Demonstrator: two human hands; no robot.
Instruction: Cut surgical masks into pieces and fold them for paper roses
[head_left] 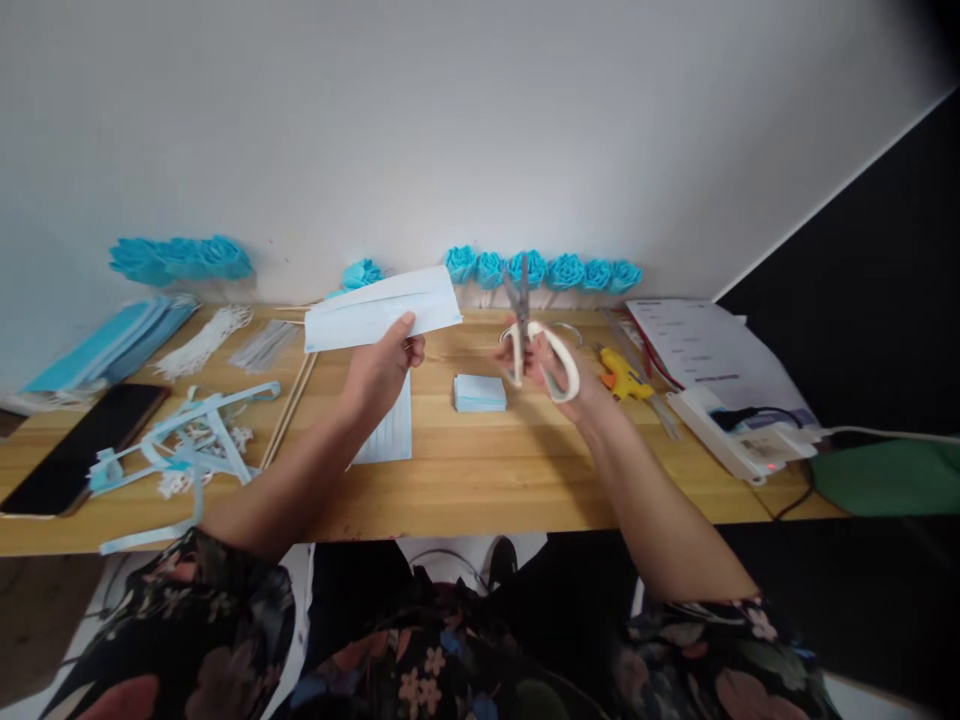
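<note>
My left hand (382, 365) pinches a pale blue rectangle of face-mask fabric (382, 308) by its lower right part, holding it above the table. In my right hand (536, 360) is a pair of scissors (559, 365) with white handles; the blades point up and stand slightly apart, away from the fabric. Below, between the hands, lies a small stack of cut pale blue pieces (480, 393). Another pale blue pleated piece (390, 430) rests on the table, partly hidden behind my left hand and forearm.
Blue fabric roses (566, 271) line the wall. To the left are face masks (112, 345), white ear loops (202, 340), cut strips (180, 440), thin sticks (289, 410) and a phone (82, 450). A yellow glue gun (624, 375), papers (720, 350) and a power strip (720, 435) lie right.
</note>
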